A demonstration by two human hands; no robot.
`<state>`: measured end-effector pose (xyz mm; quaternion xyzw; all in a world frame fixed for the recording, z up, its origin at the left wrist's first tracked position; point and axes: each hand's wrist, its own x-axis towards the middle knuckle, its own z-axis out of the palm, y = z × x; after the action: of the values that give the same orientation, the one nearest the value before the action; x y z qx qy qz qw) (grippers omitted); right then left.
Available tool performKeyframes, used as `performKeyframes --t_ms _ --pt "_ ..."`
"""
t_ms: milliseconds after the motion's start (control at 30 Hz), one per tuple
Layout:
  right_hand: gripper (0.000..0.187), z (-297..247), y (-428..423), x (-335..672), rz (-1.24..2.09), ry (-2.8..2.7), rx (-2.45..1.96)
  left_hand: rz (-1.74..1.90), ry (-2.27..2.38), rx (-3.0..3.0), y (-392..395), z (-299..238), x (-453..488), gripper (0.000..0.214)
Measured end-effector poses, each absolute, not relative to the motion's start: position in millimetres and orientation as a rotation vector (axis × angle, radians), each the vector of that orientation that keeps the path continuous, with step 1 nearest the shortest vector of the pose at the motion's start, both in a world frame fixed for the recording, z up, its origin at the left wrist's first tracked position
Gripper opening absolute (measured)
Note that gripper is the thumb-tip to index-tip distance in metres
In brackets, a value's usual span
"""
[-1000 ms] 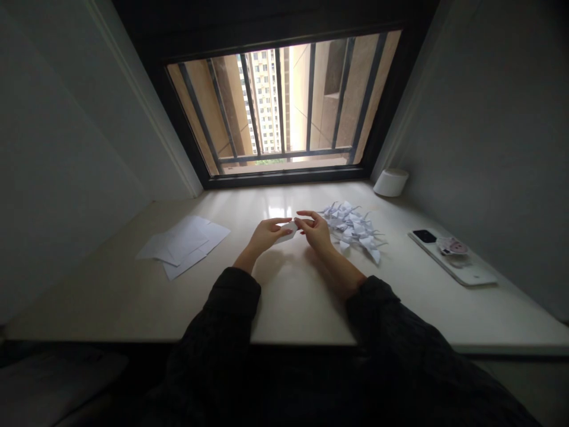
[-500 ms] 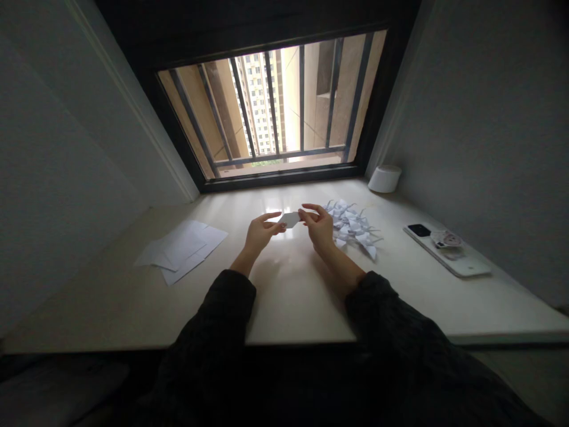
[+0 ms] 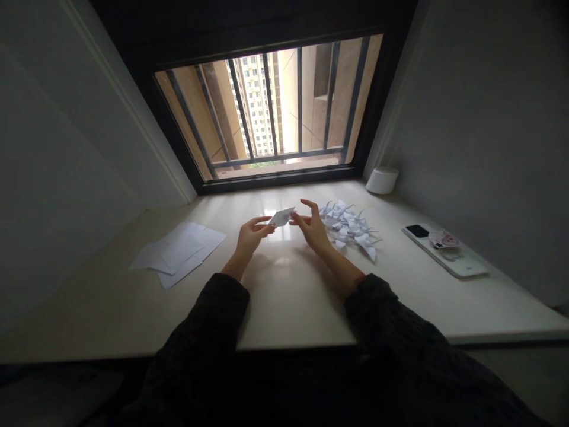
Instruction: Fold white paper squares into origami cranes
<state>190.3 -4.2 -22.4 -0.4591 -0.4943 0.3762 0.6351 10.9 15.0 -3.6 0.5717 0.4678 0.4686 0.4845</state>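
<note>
On the white windowsill (image 3: 288,314), well left of the working area: overlapping white paper sheets (image 3: 180,249), lying flat. On the opposite side: a heap of white origami cranes (image 3: 349,225), crowded together, taking up the surface just beside the right hand (image 3: 313,227). Farther right, well apart from the heap: white smartphone (image 3: 457,258), back upward, camera end toward the window, round pinkish grip (image 3: 448,239) attached. Near the far right corner: white cylinder (image 3: 382,180), slanted on top. Beyond: dark window frame (image 3: 282,180) and vertical bars (image 3: 269,104).

Between both hands, above the sill: folded white paper (image 3: 281,217), tilted, right end higher. Left hand (image 3: 249,238): thumb and fingers pinching the paper's lower left corner. Right: thumb against the right end, index raised and spread clear; closure of a finger behind: cannot tell.

Compared with half a second ago: paper now slanted instead of nearly level; left hand shifted slightly leftward; right index lifted higher. Sheets, cranes and smartphone unmoved; view slightly shifted.
</note>
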Motion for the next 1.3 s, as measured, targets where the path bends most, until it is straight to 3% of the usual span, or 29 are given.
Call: performKeyframes --t_ms 367,600,1000,1300 --pt "0.085 -23.9 -11.0 184.0 1.004 -1.334 -0.767 1.112 1.123 1.397 13.3 2.8 5.3 0.057" --pt "0.045 -24.7 -11.2 182.8 0.963 -1.493 -0.824 1.093 1.106 1.381 11.6 3.9 7.5 0.059" --pt "0.048 -20.7 -8.0 192.1 1.041 -1.334 -0.817 1.070 0.931 1.547 7.0 11.6 5.3 0.056" --pt "0.049 -14.5 -15.7 185.9 1.146 -1.252 -0.810 1.198 0.860 1.669 3.8 3.1 14.2 0.035"
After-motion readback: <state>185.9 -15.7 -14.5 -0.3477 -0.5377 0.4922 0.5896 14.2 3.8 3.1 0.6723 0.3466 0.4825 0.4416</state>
